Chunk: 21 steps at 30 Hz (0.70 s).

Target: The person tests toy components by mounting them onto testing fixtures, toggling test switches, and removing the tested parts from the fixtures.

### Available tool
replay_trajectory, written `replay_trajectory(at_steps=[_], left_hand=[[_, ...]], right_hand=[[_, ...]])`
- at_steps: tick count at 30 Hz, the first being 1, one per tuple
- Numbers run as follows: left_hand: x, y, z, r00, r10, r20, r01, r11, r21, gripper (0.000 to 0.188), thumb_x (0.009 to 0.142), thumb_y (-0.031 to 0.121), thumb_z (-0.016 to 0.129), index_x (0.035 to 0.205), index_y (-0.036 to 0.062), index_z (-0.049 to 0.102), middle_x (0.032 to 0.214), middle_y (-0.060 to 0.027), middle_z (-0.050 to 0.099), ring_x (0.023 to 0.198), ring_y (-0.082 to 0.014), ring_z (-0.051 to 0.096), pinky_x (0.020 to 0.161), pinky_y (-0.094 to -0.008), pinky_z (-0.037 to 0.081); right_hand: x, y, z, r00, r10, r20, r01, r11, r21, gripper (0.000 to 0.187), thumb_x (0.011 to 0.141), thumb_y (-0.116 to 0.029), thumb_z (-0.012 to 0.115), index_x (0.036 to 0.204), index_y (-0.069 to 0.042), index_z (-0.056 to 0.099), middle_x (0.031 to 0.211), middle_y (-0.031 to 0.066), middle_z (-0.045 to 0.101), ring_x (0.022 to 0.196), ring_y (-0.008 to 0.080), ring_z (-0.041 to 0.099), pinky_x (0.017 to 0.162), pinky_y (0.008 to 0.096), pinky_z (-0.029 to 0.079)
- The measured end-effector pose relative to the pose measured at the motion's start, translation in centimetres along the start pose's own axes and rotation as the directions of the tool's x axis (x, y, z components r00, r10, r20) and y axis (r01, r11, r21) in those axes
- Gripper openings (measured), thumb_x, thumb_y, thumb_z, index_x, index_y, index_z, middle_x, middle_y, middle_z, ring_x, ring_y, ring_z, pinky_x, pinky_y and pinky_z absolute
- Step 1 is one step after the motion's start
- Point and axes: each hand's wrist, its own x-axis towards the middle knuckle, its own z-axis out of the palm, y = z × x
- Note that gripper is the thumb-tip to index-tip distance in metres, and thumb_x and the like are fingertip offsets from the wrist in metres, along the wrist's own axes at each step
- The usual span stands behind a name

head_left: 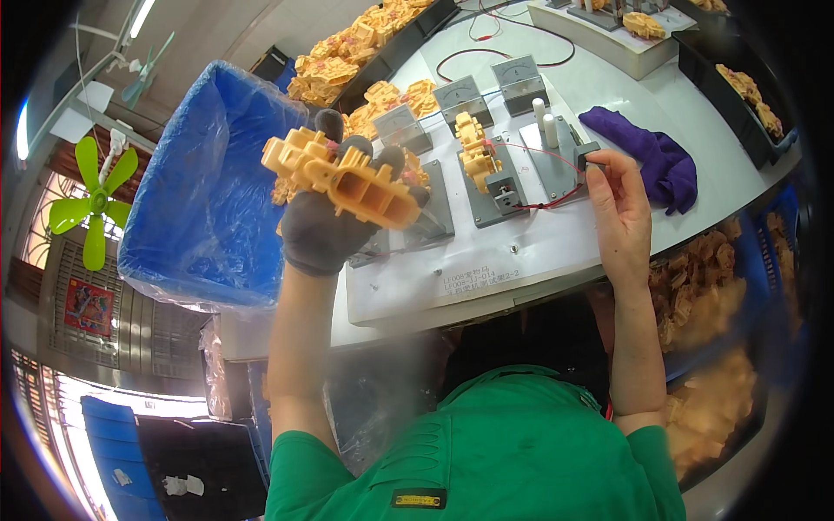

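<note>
Raised over the left of the white board, my left hand (320, 234) in a dark grey glove grips a yellow-orange moulded plastic housing (369, 195) with open compartments. My bare right hand (623, 213) has thumb and forefinger pinched at a small dark block (587, 154) on the right-hand grey fixture (546, 165), which carries two white posts. A second yellow housing (472, 148) sits upright in the middle fixture (499, 204), with red wires beside it. Part of the left fixture (434, 208) is hidden behind my left hand and its housing.
Three grey analog meters (465, 97) stand behind the fixtures. A blue bin (208, 187) lined with clear plastic is at the left. Yellow parts (356, 48) are heaped at the back. A purple cloth (651, 161) lies at right; more parts (708, 286) fill bins below.
</note>
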Motion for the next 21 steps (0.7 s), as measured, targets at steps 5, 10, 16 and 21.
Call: replay_trajectory(at_steps=[5, 10, 16, 21], left_hand=[[0.0, 0.1, -0.6, 0.997, 0.011, 0.081, -0.009, 0.999, -0.032, 0.067, 0.081, 0.020, 0.082, 0.137, 0.0283, 0.047, 0.119, 0.0046, 0.055, 0.139, -0.0274, 0.042, 0.111, -0.0695, 0.025], [0.4, 0.3, -1.6, 0.996, 0.058, 0.073, -0.067, 0.988, 0.137, 0.056, 0.082, 0.010, 0.080, 0.127, 0.0253, 0.051, 0.115, 0.0045, 0.058, 0.138, -0.0276, 0.044, 0.115, -0.0683, 0.021], [1.0, 0.3, -1.9, 0.989, 0.081, 0.120, -0.110, 0.958, 0.263, 0.053, 0.086, 0.011, 0.076, 0.130, 0.0238, 0.050, 0.126, -0.0018, 0.058, 0.136, -0.0290, 0.040, 0.114, -0.0558, 0.030], [2.4, 1.2, -2.1, 0.995, 0.008, 0.099, -0.066, 0.797, 0.600, 0.063, 0.080, 0.011, 0.083, 0.133, 0.0293, 0.053, 0.150, -0.0079, 0.048, 0.150, -0.0403, 0.026, 0.119, -0.0646, 0.026]], right_hand=[[0.0, 0.0, -0.1, 1.000, 0.014, 0.010, -0.014, 1.000, 0.013, 0.018, 0.100, -0.019, 0.064, 0.113, -0.006, 0.064, 0.097, -0.0032, 0.054, 0.084, 0.0062, 0.048, 0.079, 0.0206, 0.041], [0.1, -0.1, -0.1, 1.000, 0.012, 0.023, -0.012, 1.000, 0.026, 0.016, 0.102, -0.019, 0.063, 0.110, -0.005, 0.063, 0.094, -0.0038, 0.054, 0.083, 0.0058, 0.047, 0.079, 0.0202, 0.040], [0.0, -0.3, -0.3, 0.999, -0.020, 0.028, 0.017, 0.995, 0.094, 0.016, 0.103, -0.020, 0.061, 0.102, -0.003, 0.061, 0.090, -0.0040, 0.054, 0.084, 0.0055, 0.047, 0.078, 0.0199, 0.039], [0.0, -0.4, -0.3, 0.998, -0.067, 0.011, 0.067, 0.995, 0.071, 0.017, 0.103, -0.020, 0.061, 0.100, -0.003, 0.061, 0.087, -0.0037, 0.054, 0.081, 0.0056, 0.047, 0.076, 0.0205, 0.040]])
